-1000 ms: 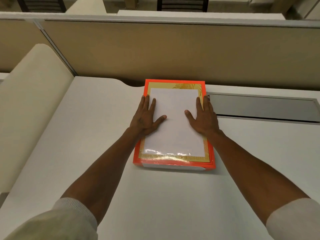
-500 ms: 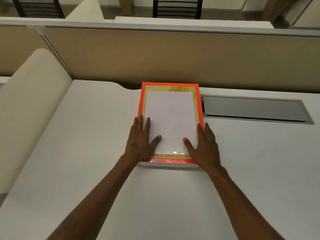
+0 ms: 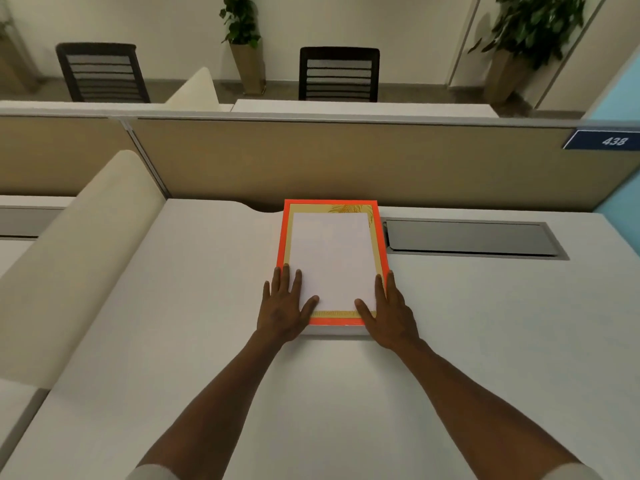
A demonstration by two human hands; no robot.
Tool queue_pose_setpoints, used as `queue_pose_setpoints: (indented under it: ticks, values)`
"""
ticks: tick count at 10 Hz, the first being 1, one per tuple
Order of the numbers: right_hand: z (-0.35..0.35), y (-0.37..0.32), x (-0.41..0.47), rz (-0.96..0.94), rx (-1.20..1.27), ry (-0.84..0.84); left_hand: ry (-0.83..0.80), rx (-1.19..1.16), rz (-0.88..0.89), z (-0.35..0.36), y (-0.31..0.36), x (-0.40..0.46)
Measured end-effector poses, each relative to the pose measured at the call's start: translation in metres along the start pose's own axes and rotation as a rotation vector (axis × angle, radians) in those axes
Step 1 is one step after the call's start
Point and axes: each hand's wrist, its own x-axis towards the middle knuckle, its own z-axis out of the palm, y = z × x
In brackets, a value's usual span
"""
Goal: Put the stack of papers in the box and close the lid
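Two hands lay flat on the near corners of an orange-rimmed box [image 3: 331,202] on the worktop [image 3: 173,306].
The left hand [image 3: 282,308] and right hand [image 3: 389,311] had splayed grips, holding nothing; the white sheet [image 3: 334,259] lay within the box's rim. Whether the lid was on could not be told; next came checking it.

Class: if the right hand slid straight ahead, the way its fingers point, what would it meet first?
Probably nothing soon: the right hand points along the box's right edge. Farther on lies the grey desk hatch, then the partition.
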Motion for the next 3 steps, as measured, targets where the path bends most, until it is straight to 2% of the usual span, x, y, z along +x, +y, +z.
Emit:
queue_pose_setpoints:
  ticks: [3]
  values:
    - [-0.041, 0.011, -0.031, -0.006, 0.086, 0.057, 0.098, 0.010, 0.039, -0.040, 0.004, -0.022]
